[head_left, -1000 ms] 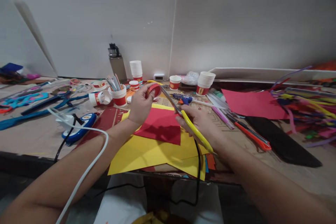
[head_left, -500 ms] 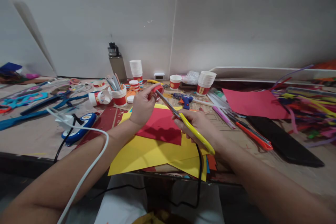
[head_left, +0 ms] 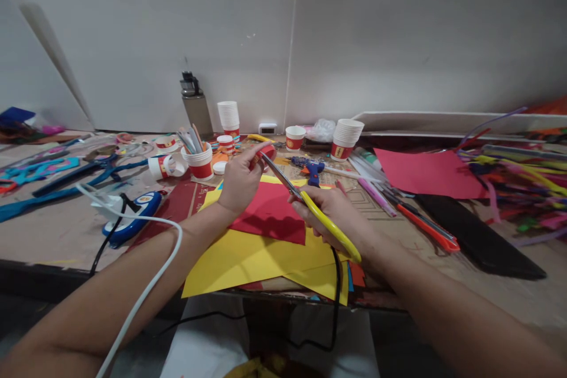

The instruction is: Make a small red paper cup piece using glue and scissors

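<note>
Pinched in the fingers of my left hand [head_left: 240, 180] is a small red paper piece [head_left: 265, 153]. My right hand [head_left: 332, 212] is closed around yellow-handled scissors [head_left: 325, 221], whose blades point up and left to the red piece. Whether the blades touch or cut into it is hard to make out. Below both hands, a red paper sheet [head_left: 277, 215] lies on top of yellow paper sheets [head_left: 230, 263] at the table's front edge.
A cup of pencils [head_left: 198, 160] and a blue power strip [head_left: 137, 218] stand left. Behind are paper cup stacks [head_left: 348, 137] and a blue glue gun [head_left: 313, 171]. A red utility knife [head_left: 429, 230] and a black slab [head_left: 482, 239] lie right. A white cable [head_left: 179, 242] crosses my left arm.
The view has shifted very slightly. Both hands, the scissors and the red piece keep almost the same pose.
</note>
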Action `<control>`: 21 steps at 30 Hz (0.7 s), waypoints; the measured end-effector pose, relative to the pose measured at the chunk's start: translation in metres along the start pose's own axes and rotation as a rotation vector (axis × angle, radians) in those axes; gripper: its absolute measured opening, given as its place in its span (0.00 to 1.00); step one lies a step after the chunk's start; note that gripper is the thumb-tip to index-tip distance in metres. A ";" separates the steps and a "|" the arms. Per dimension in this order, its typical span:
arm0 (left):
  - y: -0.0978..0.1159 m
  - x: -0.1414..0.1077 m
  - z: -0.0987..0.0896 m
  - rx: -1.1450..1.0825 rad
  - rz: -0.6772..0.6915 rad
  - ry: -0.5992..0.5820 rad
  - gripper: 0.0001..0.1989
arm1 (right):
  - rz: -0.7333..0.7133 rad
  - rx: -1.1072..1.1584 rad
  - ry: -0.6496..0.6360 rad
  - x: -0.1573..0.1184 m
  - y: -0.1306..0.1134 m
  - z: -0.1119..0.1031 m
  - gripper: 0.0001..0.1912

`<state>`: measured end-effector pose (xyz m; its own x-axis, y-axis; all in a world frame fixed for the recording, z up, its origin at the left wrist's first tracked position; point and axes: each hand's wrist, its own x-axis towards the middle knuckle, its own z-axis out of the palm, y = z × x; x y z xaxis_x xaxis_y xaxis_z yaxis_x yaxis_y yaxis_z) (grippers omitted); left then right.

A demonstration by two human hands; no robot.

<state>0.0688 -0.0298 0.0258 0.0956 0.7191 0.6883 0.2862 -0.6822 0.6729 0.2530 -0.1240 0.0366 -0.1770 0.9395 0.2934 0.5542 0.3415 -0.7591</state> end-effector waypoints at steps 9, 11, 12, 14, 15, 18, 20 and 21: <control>0.003 0.000 0.000 0.026 0.010 0.014 0.17 | -0.027 -0.122 -0.058 0.001 0.000 0.000 0.10; 0.003 0.000 -0.001 0.037 0.005 0.013 0.17 | -0.026 -0.122 -0.058 0.001 0.000 0.000 0.10; 0.003 0.000 -0.001 0.041 0.001 0.014 0.18 | -0.026 -0.123 -0.056 0.001 0.000 0.000 0.10; 0.002 0.000 -0.001 0.045 -0.004 0.018 0.18 | -0.023 -0.124 -0.049 0.000 0.001 0.001 0.10; 0.002 0.000 -0.001 0.042 -0.004 0.020 0.18 | -0.020 -0.123 -0.044 0.000 0.001 0.001 0.10; 0.003 0.000 -0.001 0.028 0.004 0.017 0.17 | -0.011 -0.105 -0.043 0.000 0.001 0.001 0.09; 0.003 -0.001 -0.001 0.029 0.002 0.014 0.17 | -0.010 -0.090 -0.046 0.000 0.001 0.001 0.10; 0.003 -0.001 -0.001 0.034 0.000 0.013 0.18 | -0.006 -0.086 -0.046 0.001 0.001 0.001 0.10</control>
<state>0.0687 -0.0320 0.0274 0.0828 0.7172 0.6920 0.3188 -0.6769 0.6634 0.2526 -0.1233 0.0358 -0.2171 0.9383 0.2692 0.6200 0.3456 -0.7044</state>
